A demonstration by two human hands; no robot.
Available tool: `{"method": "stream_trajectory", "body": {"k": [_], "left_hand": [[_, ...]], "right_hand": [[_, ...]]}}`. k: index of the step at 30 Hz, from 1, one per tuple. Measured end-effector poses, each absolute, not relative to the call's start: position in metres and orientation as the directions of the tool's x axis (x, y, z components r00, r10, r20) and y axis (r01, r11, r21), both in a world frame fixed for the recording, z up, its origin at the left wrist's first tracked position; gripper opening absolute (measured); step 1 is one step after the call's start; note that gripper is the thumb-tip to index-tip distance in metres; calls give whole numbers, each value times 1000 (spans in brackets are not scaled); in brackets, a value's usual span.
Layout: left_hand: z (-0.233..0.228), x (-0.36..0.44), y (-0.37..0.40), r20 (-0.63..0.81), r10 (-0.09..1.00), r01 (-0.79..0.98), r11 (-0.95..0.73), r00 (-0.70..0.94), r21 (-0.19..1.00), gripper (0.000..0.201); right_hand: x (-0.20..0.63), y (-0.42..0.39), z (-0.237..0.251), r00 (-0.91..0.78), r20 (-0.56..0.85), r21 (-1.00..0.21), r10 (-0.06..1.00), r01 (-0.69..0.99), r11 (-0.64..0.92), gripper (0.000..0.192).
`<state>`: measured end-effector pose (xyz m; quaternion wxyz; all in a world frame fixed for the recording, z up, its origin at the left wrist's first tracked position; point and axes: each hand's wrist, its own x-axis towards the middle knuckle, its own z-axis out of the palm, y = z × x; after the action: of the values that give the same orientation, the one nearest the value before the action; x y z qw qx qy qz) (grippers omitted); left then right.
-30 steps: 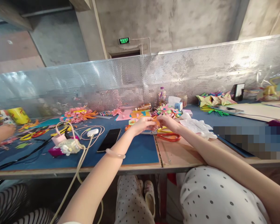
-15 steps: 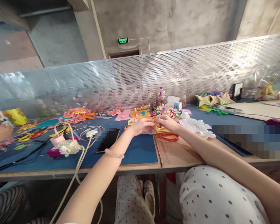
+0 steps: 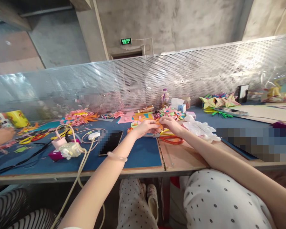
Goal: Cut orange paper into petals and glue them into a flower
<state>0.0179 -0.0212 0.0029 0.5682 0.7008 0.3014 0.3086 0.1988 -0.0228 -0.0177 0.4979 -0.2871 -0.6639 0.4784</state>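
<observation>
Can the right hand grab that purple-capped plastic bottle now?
Probably not straight across: pink-and-green craft flowers lie between the right hand and the bottle, though it could perhaps reach over them.

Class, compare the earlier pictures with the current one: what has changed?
No thing has clearly moved, been picked up or been let go; the view shifted only slightly. The left hand and right hand still meet at an orange piece; the phone and crumpled white material lie as before.
</observation>
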Motion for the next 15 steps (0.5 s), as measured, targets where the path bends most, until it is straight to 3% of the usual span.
{"method": "stream_trajectory", "body": {"k": [8, 15], "left_hand": [[-2, 18, -14, 176, 840, 188, -310, 513, 932, 19], [-2, 18, -13, 202, 895, 308, -338, 397, 889, 26]], "right_hand": [[201, -19, -19, -294, 489, -833, 821, 119, 540, 24], [202, -13, -24, -257, 500, -814, 827, 186, 550, 34]]}}
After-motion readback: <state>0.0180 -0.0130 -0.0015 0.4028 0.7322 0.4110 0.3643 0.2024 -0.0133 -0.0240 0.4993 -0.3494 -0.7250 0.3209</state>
